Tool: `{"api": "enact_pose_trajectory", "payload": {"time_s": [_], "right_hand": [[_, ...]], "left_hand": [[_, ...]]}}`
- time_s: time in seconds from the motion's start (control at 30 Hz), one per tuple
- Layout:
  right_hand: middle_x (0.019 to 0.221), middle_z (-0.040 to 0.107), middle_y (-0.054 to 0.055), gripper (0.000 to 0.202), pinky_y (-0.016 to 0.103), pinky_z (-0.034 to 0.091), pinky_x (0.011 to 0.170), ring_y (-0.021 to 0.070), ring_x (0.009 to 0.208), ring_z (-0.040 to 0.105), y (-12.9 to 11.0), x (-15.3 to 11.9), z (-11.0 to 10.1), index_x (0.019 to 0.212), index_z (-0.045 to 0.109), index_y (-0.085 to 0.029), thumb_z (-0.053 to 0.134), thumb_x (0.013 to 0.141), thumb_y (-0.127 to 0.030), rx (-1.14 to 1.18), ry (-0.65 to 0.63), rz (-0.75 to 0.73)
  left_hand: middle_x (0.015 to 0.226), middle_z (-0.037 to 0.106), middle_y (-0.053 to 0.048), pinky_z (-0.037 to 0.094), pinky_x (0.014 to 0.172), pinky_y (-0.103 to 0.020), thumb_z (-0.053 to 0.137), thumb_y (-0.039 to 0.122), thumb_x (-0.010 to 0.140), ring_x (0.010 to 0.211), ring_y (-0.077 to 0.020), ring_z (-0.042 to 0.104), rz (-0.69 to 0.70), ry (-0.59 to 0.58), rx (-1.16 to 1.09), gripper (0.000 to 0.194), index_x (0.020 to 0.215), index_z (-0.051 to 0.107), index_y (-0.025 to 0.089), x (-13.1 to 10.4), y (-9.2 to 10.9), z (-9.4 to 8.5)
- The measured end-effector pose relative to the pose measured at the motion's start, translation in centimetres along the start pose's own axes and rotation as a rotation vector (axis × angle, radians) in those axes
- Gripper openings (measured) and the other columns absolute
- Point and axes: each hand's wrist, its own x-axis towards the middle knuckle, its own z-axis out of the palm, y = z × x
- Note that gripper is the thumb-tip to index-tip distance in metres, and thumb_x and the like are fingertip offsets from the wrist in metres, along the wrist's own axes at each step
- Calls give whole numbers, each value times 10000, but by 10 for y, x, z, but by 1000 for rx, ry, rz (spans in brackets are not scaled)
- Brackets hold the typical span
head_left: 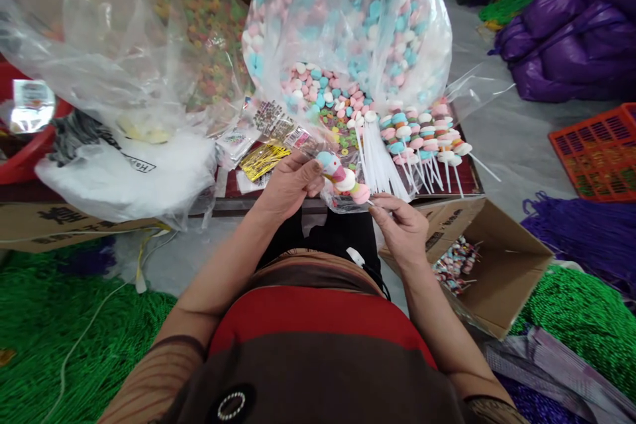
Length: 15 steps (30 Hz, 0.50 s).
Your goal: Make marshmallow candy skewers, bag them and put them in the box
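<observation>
A candy skewer [346, 179] of blue, white and pink sweets is held out level between my two hands, just in front of the table edge. My left hand [294, 187] pinches its blue end, near a clear printed wrapper. The bare white stick end at the right is gripped between thumb and finger of my right hand [401, 226]. Behind it lies a bundle of white sticks [377, 158]. Finished candy skewers [428, 134] rest in a row to the right of the sticks. Loose pink, blue and white sweets [330, 89] spill from a big clear bag [348, 20].
Gold twist ties [263, 162] lie left of my hands, beside a white plastic bag [134, 172]. A bag of ring sweets [213, 40] stands behind. An open cardboard box [511, 265] holding wrapped skewers sits at the right, near an orange crate [599, 152]. Green cords [74, 324] cover the floor at left.
</observation>
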Motion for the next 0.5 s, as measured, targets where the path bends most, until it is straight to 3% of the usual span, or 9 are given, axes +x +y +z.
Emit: {"api": "enact_pose_trajectory", "payload": {"time_s": [0.13, 0.37, 0.43, 0.5], "right_hand": [[860, 792, 32, 144, 346, 600, 812, 201, 844, 748, -1, -11, 15, 898, 776, -263, 683, 941, -364, -56, 50, -42], [752, 703, 25, 255, 327, 548, 676, 181, 696, 660, 0, -24, 35, 952, 743, -241, 574, 996, -427, -61, 71, 71], [722, 679, 6, 246, 314, 520, 629, 163, 628, 615, -1, -25, 38, 957, 736, -244, 580, 996, -430, -7, 84, 94], [695, 660, -14, 230, 303, 501, 610, 147, 589, 581, -1, -24, 39, 957, 733, -246, 601, 989, -432, 53, 97, 115]], "left_hand": [[530, 488, 95, 292, 405, -196, 979, 546, 543, 407, -4, 288, 8, 61, -39, 525, 680, 628, 180, 2, -5, 10], [533, 513, 64, 247, 397, -215, 915, 566, 666, 410, -25, 320, 16, 5, 56, 450, 761, 701, 181, -3, -22, 11], [561, 561, 45, 282, 411, -219, 886, 567, 711, 426, -35, 359, 18, -26, 125, 427, 782, 717, 181, -4, -24, 7], [667, 660, 12, 403, 486, -223, 876, 587, 714, 507, -61, 492, 40, -70, 184, 450, 844, 731, 182, -4, -18, 3]]}}
